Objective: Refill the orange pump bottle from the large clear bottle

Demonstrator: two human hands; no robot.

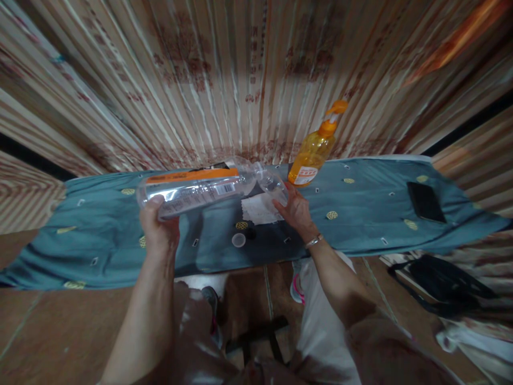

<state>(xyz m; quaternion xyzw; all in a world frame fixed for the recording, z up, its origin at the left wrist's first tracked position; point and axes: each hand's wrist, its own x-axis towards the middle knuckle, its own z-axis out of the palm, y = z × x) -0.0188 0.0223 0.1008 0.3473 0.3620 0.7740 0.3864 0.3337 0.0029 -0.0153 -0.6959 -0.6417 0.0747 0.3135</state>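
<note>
My left hand (155, 224) is wrapped round the base end of a large clear plastic bottle (196, 188) with an orange label strip and a barcode. The bottle lies nearly level in the air, its neck pointing right. In my right hand (295, 208) is a smaller clear plastic bottle (273, 183), tilted, its upper end close to the large bottle's neck; whether the two touch I cannot tell. Beneath them a white paper sheet (262, 209) lies on the cloth, with a round translucent cap (239, 240) nearer me.
Behind my right hand stands a pump bottle (310, 160) of yellow-orange liquid. A dark flat object (427, 202) lies at the right on the teal patterned cloth (360, 214). Pleated curtains (228, 80) hang behind. A black bag (444, 283) is at the lower right.
</note>
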